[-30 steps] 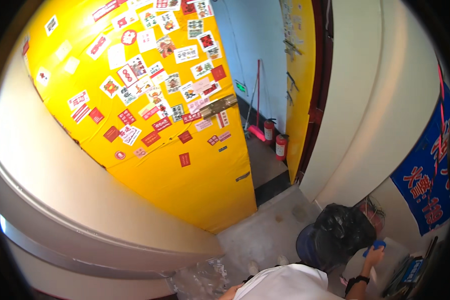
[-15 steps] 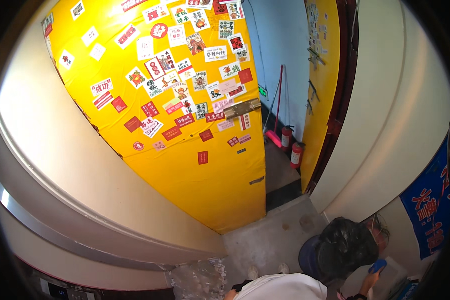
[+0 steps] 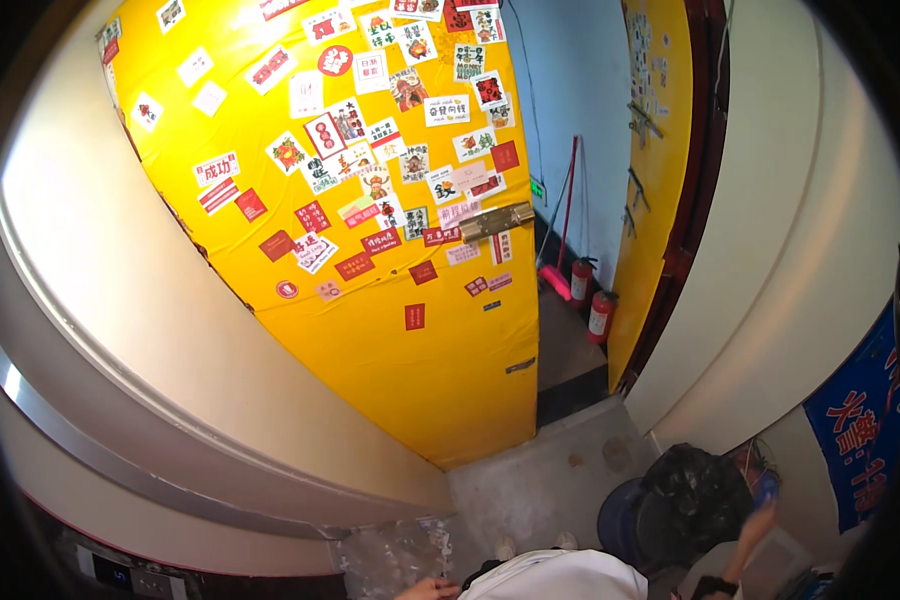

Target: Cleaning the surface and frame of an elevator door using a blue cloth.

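Note:
At the lower right, my right hand [image 3: 757, 524] is raised and closed on a small blue object [image 3: 766, 489], blurred so that its kind does not show. Just left of it stands a dark blue bin [image 3: 615, 515] with a black plastic bag [image 3: 698, 492] bulging from its top. A pale translucent container [image 3: 782, 556] is below and beside my right forearm. My left hand [image 3: 432, 589] shows only in part at the lower edge, beside my white top [image 3: 560, 578]. Its fingers look loosely stretched out, with nothing visible in them.
A yellow door [image 3: 400, 370] covered in stickers stands ahead, ajar. Beyond the gap are two red fire extinguishers [image 3: 599, 317] and a pink broom [image 3: 556, 282]. A blue banner [image 3: 855, 420] hangs on the right wall. A panel with a lit display [image 3: 120, 577] is at lower left.
My right hand has risen with the blue object, toward the wall beside the black bag. My left hand has come further into view at the lower edge. The whole view has shifted slightly.

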Tool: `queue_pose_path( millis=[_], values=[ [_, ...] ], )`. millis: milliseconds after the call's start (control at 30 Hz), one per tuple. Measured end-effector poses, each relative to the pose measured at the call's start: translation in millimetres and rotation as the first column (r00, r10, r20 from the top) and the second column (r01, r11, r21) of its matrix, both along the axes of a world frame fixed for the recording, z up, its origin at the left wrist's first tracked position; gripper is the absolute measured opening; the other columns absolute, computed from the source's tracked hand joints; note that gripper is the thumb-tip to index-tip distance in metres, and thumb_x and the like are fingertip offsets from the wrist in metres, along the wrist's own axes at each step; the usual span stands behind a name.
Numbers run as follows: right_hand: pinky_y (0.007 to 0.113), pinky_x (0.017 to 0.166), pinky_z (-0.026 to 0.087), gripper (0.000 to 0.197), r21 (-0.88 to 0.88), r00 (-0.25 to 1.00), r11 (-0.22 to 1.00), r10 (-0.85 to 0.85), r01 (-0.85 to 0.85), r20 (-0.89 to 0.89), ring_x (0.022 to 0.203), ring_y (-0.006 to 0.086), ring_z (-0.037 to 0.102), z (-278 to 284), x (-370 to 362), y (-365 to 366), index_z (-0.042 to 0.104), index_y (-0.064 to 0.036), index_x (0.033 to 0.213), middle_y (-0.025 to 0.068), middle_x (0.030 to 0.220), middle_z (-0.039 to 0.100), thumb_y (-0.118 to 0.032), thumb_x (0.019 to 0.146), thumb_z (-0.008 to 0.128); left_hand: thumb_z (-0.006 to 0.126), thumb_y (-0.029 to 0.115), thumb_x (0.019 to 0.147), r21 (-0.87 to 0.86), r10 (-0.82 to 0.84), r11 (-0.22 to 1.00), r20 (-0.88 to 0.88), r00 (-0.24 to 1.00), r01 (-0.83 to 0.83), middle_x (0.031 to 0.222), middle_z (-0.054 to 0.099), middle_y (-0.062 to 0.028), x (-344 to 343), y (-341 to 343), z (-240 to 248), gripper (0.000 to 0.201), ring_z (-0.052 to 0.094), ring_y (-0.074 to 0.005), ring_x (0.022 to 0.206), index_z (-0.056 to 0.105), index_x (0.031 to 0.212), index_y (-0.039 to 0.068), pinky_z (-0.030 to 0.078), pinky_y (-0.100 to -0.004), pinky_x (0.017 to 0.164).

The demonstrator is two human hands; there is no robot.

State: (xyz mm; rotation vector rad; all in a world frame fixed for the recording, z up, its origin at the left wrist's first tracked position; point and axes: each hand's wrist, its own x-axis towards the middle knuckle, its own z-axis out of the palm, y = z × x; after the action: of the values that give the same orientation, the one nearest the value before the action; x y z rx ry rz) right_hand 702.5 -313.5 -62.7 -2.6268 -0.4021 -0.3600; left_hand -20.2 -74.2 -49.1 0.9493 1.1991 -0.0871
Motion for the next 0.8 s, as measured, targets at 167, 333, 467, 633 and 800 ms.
queue_pose_path(
  millis=[167, 333, 467, 633, 800],
  values=[
    [0.041, 0.088, 0.054, 0.049, 0.803, 0.730, 0.571, 0.475, 0.168, -0.491, 0.107, 0.0250, 0.065, 54, -90, 256, 0.058, -0.0051, 0.132, 0.0101, 0.124, 0.064, -0.044, 0.103, 0.051, 0.062, 0.031, 0.095, 0.384, -0.332, 0.876, 0.043, 0.942, 0.291, 0.118, 0.068, -0.0169, 16, 82, -5, 0.046, 0.068, -0.0277, 0.101, 0.059, 0.134, 0.008, 0.053, -0.0356, 0.091],
    [0.036, 0.080, 0.056, 0.052, 0.987, 0.307, 0.128, 0.939, 0.100, -0.153, 0.104, 0.0203, 0.066, 218, -177, 429, 0.049, -0.0080, 0.134, 0.0088, 0.123, 0.062, -0.049, 0.103, 0.047, 0.062, 0.019, 0.094, 0.960, 0.200, 0.184, 0.175, 0.964, -0.212, 0.114, 0.067, -0.0232, 88, 212, 198, 0.037, 0.065, -0.0360, 0.104, 0.061, 0.124, -0.002, 0.050, -0.0406, 0.093],
    [0.033, 0.076, 0.050, 0.045, 0.949, 0.510, -0.057, 0.833, -0.311, 0.217, 0.087, 0.0151, 0.060, 345, -205, 524, 0.060, -0.0001, 0.114, 0.0054, 0.106, 0.063, -0.043, 0.104, 0.050, 0.059, 0.012, 0.094, 0.768, 0.321, -0.639, 0.316, 0.893, -0.042, 0.151, 0.035, -0.0288, 119, 310, 340, 0.052, 0.032, -0.0455, 0.139, 0.042, 0.140, -0.006, 0.027, -0.0519, 0.114],
    [0.042, 0.103, 0.041, 0.041, 0.573, 0.373, -0.053, 0.709, -0.818, 0.598, 0.124, 0.0360, 0.056, 436, -282, 626, 0.063, -0.0026, 0.115, 0.0280, 0.147, 0.043, -0.040, 0.103, 0.051, 0.056, 0.024, 0.096, 0.534, 0.450, -0.813, 0.320, 0.834, 0.233, 0.159, 0.020, -0.0276, 123, 404, 407, 0.065, 0.017, -0.0433, 0.148, 0.032, 0.150, -0.002, 0.018, -0.0532, 0.118],
    [0.065, 0.116, 0.009, 0.047, 0.230, 0.300, 0.193, 0.592, -0.954, 0.748, 0.147, 0.0506, 0.012, 410, -323, 670, 0.050, -0.0277, 0.146, 0.0275, 0.160, 0.018, -0.041, 0.101, 0.047, 0.052, 0.036, 0.095, 0.545, 0.580, -0.742, 0.229, 0.782, 0.391, 0.160, 0.020, -0.0280, 102, 476, 368, 0.070, 0.016, -0.0445, 0.149, 0.032, 0.151, -0.001, 0.015, -0.0541, 0.119]
  ],
)
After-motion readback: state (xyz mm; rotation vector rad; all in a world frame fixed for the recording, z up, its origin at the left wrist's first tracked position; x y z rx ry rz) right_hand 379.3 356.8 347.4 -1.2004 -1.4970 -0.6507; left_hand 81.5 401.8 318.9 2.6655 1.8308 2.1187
